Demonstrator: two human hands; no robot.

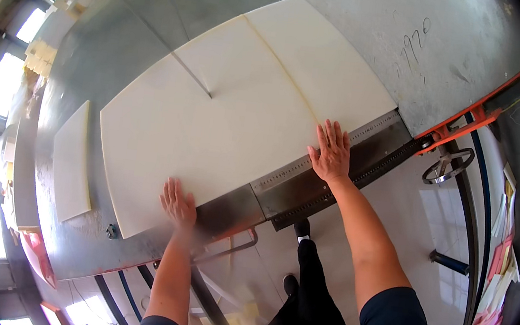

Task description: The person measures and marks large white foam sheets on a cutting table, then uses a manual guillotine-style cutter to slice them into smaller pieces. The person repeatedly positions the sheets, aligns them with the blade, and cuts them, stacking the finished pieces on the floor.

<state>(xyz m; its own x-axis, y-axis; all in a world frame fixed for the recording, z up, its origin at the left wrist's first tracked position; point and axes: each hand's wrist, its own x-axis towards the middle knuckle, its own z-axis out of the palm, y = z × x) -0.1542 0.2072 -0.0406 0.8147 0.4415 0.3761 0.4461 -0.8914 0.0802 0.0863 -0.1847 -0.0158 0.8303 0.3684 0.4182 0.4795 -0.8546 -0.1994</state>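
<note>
A large off-white sheet, foam by its look, lies flat on a grey metal table. A thin yellowish line crosses its right part from the far edge to the near edge. My left hand rests on the sheet's near edge at the left, fingers stretched out and a little apart. At the near end of the yellowish line lies my right hand, flat with fingers extended over the edge of the sheet. A thin metal rod or blade meets the sheet beyond my hands, left of the line.
A metal ruler strip runs along the table's near edge, beside a dark toothed rail. A handwheel sits under an orange bracket at the right. A smaller pale piece lies at the left. Offcuts are piled far right.
</note>
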